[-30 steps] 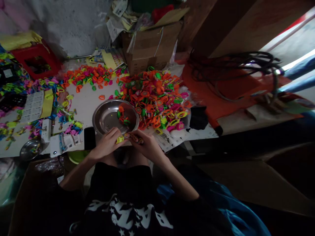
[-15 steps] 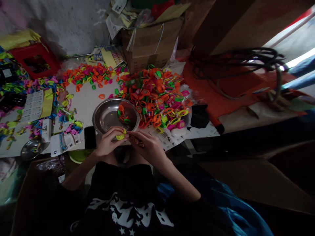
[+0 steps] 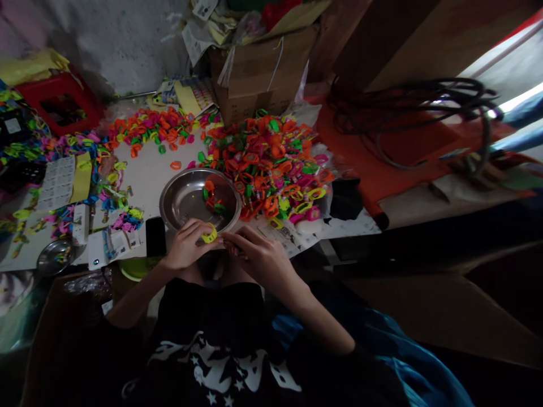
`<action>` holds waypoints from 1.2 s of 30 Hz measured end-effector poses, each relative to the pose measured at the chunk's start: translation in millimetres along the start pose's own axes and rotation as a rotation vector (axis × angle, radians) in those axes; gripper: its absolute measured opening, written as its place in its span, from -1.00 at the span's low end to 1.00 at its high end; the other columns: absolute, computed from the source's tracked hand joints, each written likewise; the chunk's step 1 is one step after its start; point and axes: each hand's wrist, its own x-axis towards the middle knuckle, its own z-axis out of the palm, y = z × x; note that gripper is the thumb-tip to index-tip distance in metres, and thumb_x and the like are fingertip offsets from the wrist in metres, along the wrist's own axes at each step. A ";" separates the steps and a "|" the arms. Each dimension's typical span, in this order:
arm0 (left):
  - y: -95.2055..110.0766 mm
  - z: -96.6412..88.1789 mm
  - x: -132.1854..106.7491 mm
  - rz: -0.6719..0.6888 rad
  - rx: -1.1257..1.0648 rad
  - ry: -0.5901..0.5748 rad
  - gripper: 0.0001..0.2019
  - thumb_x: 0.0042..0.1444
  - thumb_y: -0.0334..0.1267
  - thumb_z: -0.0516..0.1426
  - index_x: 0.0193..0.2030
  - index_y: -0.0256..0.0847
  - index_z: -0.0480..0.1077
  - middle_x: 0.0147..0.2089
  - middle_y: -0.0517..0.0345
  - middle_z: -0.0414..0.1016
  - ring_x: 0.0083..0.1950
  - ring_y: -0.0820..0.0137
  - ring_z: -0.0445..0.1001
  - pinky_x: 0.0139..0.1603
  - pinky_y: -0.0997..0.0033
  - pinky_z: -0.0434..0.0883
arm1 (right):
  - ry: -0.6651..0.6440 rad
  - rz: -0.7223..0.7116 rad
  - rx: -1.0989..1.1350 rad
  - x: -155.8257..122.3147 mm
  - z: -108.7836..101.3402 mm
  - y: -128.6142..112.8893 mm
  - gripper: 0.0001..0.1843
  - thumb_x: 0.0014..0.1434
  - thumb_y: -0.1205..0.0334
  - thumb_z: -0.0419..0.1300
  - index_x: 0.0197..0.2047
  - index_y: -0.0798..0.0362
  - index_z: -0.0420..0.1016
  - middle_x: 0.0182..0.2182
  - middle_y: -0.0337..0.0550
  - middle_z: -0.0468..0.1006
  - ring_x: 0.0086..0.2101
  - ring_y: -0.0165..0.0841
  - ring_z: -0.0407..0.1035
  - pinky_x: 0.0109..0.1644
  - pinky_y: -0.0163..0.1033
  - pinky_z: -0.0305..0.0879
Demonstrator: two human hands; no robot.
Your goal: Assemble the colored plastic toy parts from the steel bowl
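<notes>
My left hand (image 3: 186,247) is closed on a yellow toy wristwatch (image 3: 209,234), a small looped band held over the table's front edge. Just to its right is my right hand (image 3: 259,252), fingers bent around several small things (image 3: 233,249) too dark and small to name. Its fingertips come close to the yellow band; whether they touch it I cannot tell. Behind both hands sits a round steel bowl (image 3: 178,200) with a few orange and green toy watches (image 3: 210,192) in it. A big heap of bright toy watches (image 3: 271,164) lies right of the bowl.
Left of the bowl are a black phone (image 3: 155,237), a white phone (image 3: 97,250) and a small metal bowl (image 3: 54,257). More toy watches (image 3: 156,127) lie at the back. A cardboard box (image 3: 258,79) stands behind the heap, with coiled black cable (image 3: 419,107) at right.
My right hand has shifted slightly right and down, away from the yellow watch. The yellow band has turned a little in my left hand.
</notes>
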 end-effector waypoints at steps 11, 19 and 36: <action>8.8 -12.7 2.5 0.065 0.234 -0.194 -0.85 0.23 -0.22 0.07 -0.29 -0.26 0.30 -0.34 0.12 0.41 -0.24 0.37 0.39 -0.18 0.37 0.41 | 0.017 -0.034 0.084 -0.3 1.9 -1.7 -0.63 0.12 0.47 0.06 -0.01 0.07 0.45 -0.22 -0.14 0.51 -0.34 -0.41 0.43 -0.39 -0.38 0.23; 12.1 -20.7 9.2 0.283 0.452 -0.278 -0.79 0.29 -0.25 -0.02 -0.36 -0.23 0.30 -0.40 0.15 0.37 -0.32 0.41 0.37 -0.28 0.42 0.32 | 0.025 0.012 0.152 -2.5 10.4 -3.0 -0.68 0.15 0.46 0.02 -0.07 0.06 0.46 -0.30 -0.16 0.51 -0.36 -0.43 0.42 -0.40 -0.40 0.23; -52.2 10.8 -17.5 -0.242 -0.135 -0.627 -0.66 0.20 0.05 0.06 -0.11 -0.19 0.36 -0.08 0.08 0.42 0.00 0.32 0.38 0.03 0.34 0.33 | -0.566 0.097 0.363 -4.1 38.3 66.0 -0.83 0.18 0.31 0.14 -0.20 0.07 0.55 -0.41 -0.19 0.58 -0.41 -0.40 0.45 -0.37 -0.37 0.27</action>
